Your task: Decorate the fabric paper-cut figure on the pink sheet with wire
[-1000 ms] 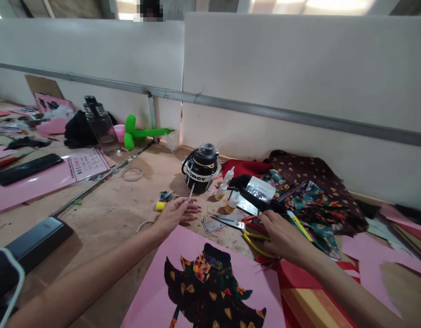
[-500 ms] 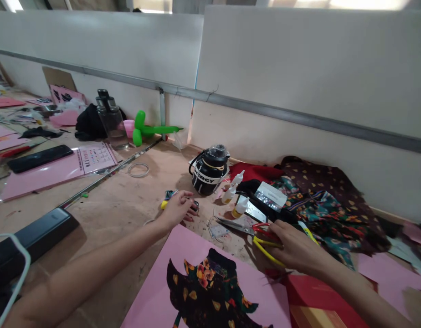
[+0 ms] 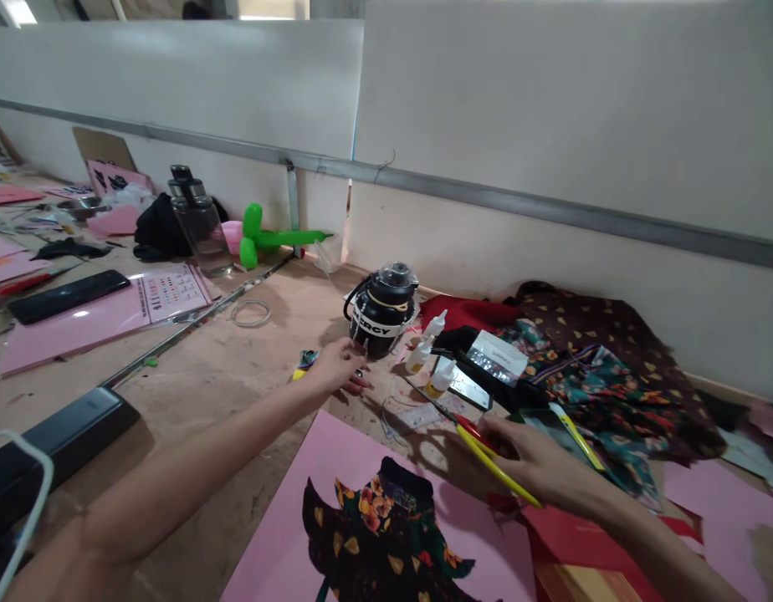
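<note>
My right hand (image 3: 530, 456) is closed around the handles of a pair of scissors (image 3: 471, 439) with red and yellow grips. Their blades point up and left, over the bench near the small glue bottles (image 3: 440, 378). My left hand (image 3: 344, 366) is in front of a black round jug (image 3: 383, 311), its fingers curled down at the bench; a small dark thing shows at the fingertips, too small to name. Beside that wrist lies a yellow and dark item (image 3: 304, 364). Below both hands a pink sheet (image 3: 279, 535) bears a patterned fabric cutout (image 3: 380, 535).
Fabric scraps (image 3: 612, 359) are heaped at the right by the wall, with a yellow cutter (image 3: 576, 436) in front. A red folder (image 3: 568, 539) lies under my right forearm. At left are a black box-shaped device (image 3: 60, 443), a phone (image 3: 69, 297) and a clear bottle (image 3: 202, 226).
My right hand has turned the scissors, so they now appear edge-on with the blades closer together. My left hand has shifted slightly up and right, with its fingers more curled.
</note>
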The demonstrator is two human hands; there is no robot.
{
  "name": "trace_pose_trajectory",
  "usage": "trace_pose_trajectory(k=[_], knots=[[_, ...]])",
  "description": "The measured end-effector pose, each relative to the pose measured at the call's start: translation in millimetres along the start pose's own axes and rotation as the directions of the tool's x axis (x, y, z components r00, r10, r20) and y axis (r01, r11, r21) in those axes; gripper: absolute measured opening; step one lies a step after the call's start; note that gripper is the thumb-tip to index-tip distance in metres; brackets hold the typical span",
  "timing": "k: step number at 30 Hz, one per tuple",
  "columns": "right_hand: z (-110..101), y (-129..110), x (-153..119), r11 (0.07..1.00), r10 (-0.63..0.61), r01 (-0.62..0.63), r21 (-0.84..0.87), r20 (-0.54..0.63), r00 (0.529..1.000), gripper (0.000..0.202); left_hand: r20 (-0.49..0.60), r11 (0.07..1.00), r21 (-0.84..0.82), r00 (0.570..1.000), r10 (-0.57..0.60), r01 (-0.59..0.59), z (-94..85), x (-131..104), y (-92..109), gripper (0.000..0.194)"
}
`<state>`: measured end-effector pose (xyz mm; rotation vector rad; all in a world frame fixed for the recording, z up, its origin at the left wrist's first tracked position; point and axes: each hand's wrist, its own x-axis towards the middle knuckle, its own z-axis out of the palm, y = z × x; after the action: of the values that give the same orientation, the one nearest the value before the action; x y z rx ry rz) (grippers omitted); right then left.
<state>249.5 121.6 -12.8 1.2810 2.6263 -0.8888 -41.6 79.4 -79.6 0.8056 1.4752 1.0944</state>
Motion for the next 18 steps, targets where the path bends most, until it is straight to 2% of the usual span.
trace_pose_trajectory(k=[3,8,13,18], knots=[[2,-7,9,1.000,-0.020,0.019,-0.016,-0.060,0.998,0.027,-0.004,1.000,-0.027,1.000,-0.015,0.014,0.5,-1,4,0.022],[5,-12,17,0.996,-0.015,0.019,0.082,-0.040,0.999,0.028,-0.035,0.994,-0.108,0.999,-0.004,0.001,1.1,-5,16,0.013],[10,-13,24,0.972,-0.008,0.008,0.236,-0.002,1.000,0.025,-0.048,0.986,-0.164,0.999,-0.021,0.013,-1.3,-10,21,0.025],[4,-29,14,0.901,0.043,-0.047,0.431,0.018,0.999,0.031,-0.032,0.979,-0.202,0.999,-0.031,0.024,-5.1,-10,17,0.031]])
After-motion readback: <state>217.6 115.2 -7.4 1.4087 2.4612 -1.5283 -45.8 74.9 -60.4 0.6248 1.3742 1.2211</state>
